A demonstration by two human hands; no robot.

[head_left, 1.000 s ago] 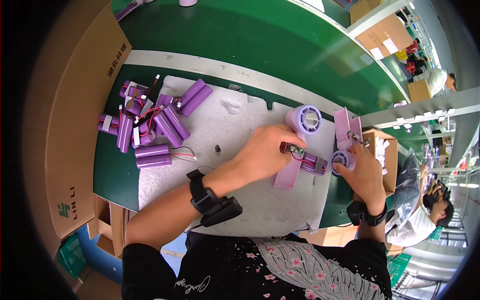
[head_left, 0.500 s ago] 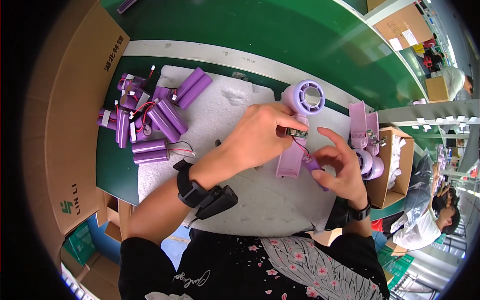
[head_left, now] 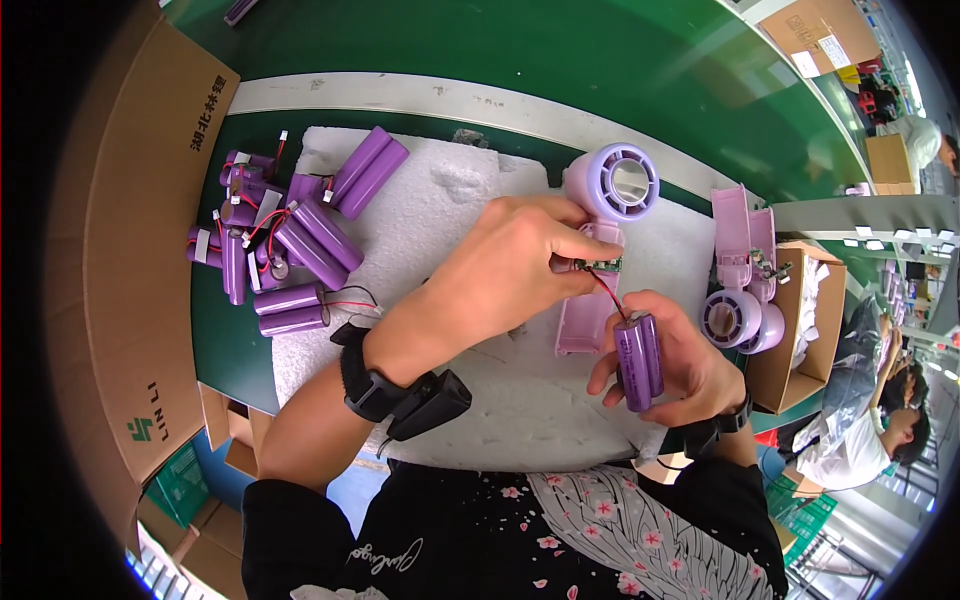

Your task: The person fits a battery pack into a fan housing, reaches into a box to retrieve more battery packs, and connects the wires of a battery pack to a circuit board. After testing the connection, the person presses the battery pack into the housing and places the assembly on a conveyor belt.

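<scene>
The purple twin-cylinder battery (head_left: 640,362) has turned, right grip (head_left: 698,372) clasping it. At its eleven o'clock, left grip (head_left: 508,258) pinches the green circuit board (head_left: 606,265), seemingly steadying it

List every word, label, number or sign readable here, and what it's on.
I won't copy the wording, only place it.
Tall cardboard box: dark characters near the top, green logo and dark lettering lower down.
Black shirt: white script lettering.
Purple battery pack in the right hand: print too small to read.
Far carton: print and labels too small to read.
</scene>
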